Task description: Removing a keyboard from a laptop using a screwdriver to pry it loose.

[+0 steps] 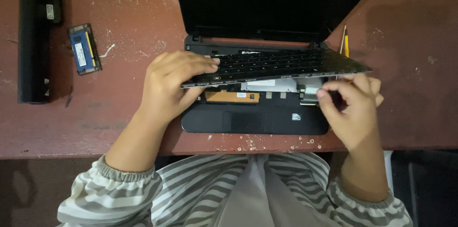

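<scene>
A small black laptop (253, 119) lies open on a reddish-brown table (119, 108). Its black keyboard panel (286, 65) is lifted off the base, front edge raised. My left hand (174, 84) grips the keyboard's left front corner, thumb under and fingers on the keys. My right hand (350, 103) is under the keyboard's right side, fingertips pinched at the silver ribbon cable (309, 91) that runs to the base. Beneath the keyboard a metal plate (269, 84) and an orange strip (234, 96) show.
A long black battery pack (32, 41) lies at the far left. Beside it rests a blue memory module (84, 49). A yellow-handled tool (345, 42) lies right of the hinge. Crumbs and dust are scattered on the table. The table's front edge is near my striped sleeves.
</scene>
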